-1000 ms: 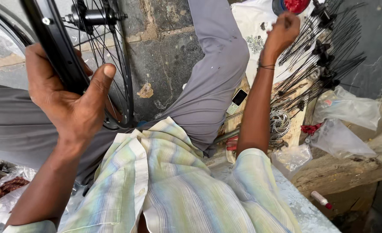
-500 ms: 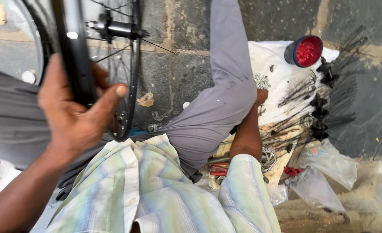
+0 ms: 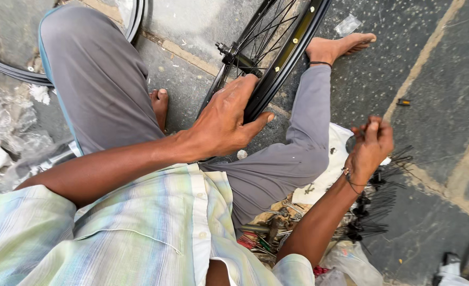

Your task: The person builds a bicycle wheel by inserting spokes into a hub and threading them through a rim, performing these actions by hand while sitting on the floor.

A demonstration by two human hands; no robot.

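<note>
Bicycle wheel rim [image 3: 292, 45] — left hand [image 3: 226, 122] wrapped around it, fingers curled.

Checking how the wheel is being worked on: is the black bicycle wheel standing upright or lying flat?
Upright, tilted slightly. The black wheel stands on edge on the pavement, with the left hand gripping its rim.

The frame's top edge cuts off the black wheel rim [image 3: 292, 45].

Left hand [image 3: 226, 124] gripping black wheel rim [image 3: 292, 45], right hand [image 3: 371, 148] above spokes [image 3: 375, 212]
</note>
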